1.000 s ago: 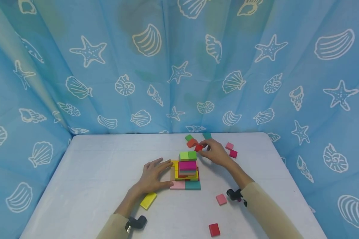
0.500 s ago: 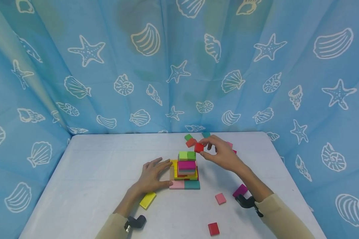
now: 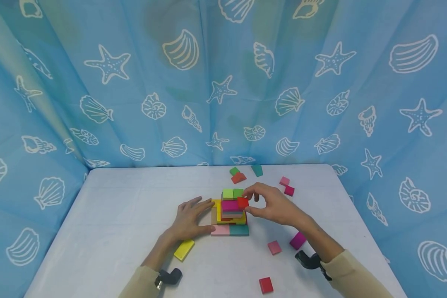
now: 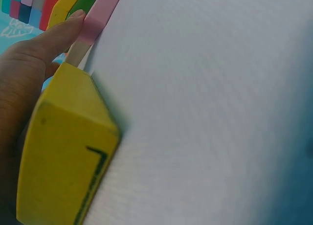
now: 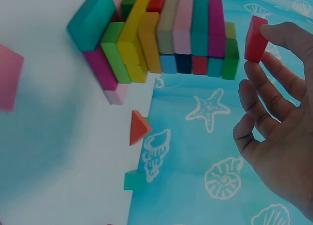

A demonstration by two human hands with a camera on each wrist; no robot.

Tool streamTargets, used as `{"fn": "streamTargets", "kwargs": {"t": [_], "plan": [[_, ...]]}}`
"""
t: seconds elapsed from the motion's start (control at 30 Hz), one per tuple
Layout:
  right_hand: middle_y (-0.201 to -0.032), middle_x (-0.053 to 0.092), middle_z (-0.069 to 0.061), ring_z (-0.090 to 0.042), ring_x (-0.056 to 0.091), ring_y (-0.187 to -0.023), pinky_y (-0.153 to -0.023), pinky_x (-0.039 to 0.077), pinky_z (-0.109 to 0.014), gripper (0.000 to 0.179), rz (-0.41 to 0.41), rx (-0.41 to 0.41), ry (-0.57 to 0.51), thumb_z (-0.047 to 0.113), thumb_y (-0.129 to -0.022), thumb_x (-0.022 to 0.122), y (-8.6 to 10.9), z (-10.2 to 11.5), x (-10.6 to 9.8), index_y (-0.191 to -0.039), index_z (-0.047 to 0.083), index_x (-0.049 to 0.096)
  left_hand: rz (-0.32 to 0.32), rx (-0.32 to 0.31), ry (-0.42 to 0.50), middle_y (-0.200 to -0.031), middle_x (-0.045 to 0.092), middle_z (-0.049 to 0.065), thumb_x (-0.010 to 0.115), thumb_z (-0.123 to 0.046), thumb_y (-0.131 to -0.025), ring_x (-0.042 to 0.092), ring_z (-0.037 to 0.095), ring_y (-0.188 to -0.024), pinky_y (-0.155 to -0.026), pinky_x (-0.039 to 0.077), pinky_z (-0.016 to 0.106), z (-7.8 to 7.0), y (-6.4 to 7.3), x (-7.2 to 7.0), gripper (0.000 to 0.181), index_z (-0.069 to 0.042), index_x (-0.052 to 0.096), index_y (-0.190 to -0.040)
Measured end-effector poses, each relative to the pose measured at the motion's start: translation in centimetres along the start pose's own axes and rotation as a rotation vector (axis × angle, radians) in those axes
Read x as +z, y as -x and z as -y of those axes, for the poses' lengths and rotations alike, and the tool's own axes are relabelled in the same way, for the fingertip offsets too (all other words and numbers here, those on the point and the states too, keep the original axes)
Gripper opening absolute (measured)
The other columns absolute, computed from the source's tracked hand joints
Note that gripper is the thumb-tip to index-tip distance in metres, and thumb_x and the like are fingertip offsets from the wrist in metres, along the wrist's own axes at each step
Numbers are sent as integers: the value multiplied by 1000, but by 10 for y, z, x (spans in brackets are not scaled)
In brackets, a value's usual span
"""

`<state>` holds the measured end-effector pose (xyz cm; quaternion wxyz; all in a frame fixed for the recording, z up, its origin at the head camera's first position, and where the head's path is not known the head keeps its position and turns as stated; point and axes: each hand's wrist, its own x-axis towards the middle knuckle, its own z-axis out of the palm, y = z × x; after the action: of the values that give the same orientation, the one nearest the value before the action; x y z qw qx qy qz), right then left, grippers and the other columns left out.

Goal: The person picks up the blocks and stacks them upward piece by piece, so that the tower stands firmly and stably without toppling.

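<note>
A tower of coloured blocks (image 3: 232, 206) stands mid-table on a wider base of flat blocks, with two light green blocks (image 3: 228, 194) on its top. My right hand (image 3: 273, 205) pinches a small red block (image 3: 243, 203) between thumb and fingertip, close to the tower's upper part. In the right wrist view the red block (image 5: 256, 39) sits just beyond the tower's top end, a small gap between them. My left hand (image 3: 188, 217) rests at the tower's left with fingers spread, its fingertips at the base. The left wrist view shows its thumb touching the pink base block (image 4: 100, 19).
A yellow block (image 3: 184, 250) lies under my left wrist. Pink (image 3: 274, 247), purple (image 3: 298, 240) and red (image 3: 266, 285) blocks lie at the front right. Behind the tower are an orange triangular block (image 3: 239, 178), a green one (image 3: 234, 171) and a teal one (image 3: 257, 170).
My right hand has picked up the red block from behind the tower, lifted it and brought it toward me to the tower's top. The left hand has stayed in place.
</note>
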<state>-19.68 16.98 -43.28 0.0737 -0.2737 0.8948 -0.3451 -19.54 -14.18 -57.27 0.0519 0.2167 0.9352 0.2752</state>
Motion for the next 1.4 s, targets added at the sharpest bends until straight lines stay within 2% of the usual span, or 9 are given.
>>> {"fn": "streamTargets", "kwargs": {"t": [0.3, 0.53, 0.8, 1.07, 1.27, 1.4], "plan": [[-110, 63, 10, -13, 56, -98, -74, 57, -29, 52, 14, 41, 31, 26, -79, 86, -3, -4, 8, -123, 24, 58, 2, -9, -13, -161, 36, -11, 66, -70, -81, 18, 25, -153, -117, 17, 59, 1, 1, 1, 86, -37, 38, -155], [-112, 65, 0, -17, 57, -99, -73, 55, -26, 51, 21, 48, 15, 23, -80, 85, -6, -5, 9, -123, 22, 58, 2, 1, 1, -161, 36, -10, 67, -69, -81, 19, 26, -152, -117, 16, 61, 0, 2, 0, 85, -35, 40, -155], [-111, 63, 6, -21, 58, -101, -75, 55, -27, 51, 21, 45, 10, 22, -82, 84, -9, -5, 8, -125, 22, 57, -4, 11, 9, -161, 37, -8, 67, -67, -81, 20, 28, -152, -116, 18, 62, -2, 2, -1, 85, -33, 41, -154], [-111, 63, 5, -21, 58, -101, -74, 55, -26, 52, 26, 54, 4, 24, -81, 85, -10, -5, 9, -125, 22, 58, -6, 6, -2, -162, 35, -10, 65, -70, -82, 18, 27, -153, -117, 16, 59, -1, 1, -1, 86, -35, 38, -155], [-103, 62, 4, -17, 57, -95, -72, 55, -26, 52, 16, 49, 7, 26, -81, 85, -11, -6, 10, -125, 22, 58, -1, 2, -3, -162, 34, -11, 64, -71, -81, 17, 26, -153, -118, 15, 59, 1, 1, 0, 87, -36, 36, -156], [-99, 60, 8, -20, 59, -95, -70, 55, -26, 53, 17, 48, -7, 26, -81, 85, -11, -6, 11, -125, 22, 57, -1, 6, -2, -162, 35, -10, 65, -70, -81, 17, 26, -153, -117, 16, 59, 1, 1, 1, 87, -35, 37, -156]]}}
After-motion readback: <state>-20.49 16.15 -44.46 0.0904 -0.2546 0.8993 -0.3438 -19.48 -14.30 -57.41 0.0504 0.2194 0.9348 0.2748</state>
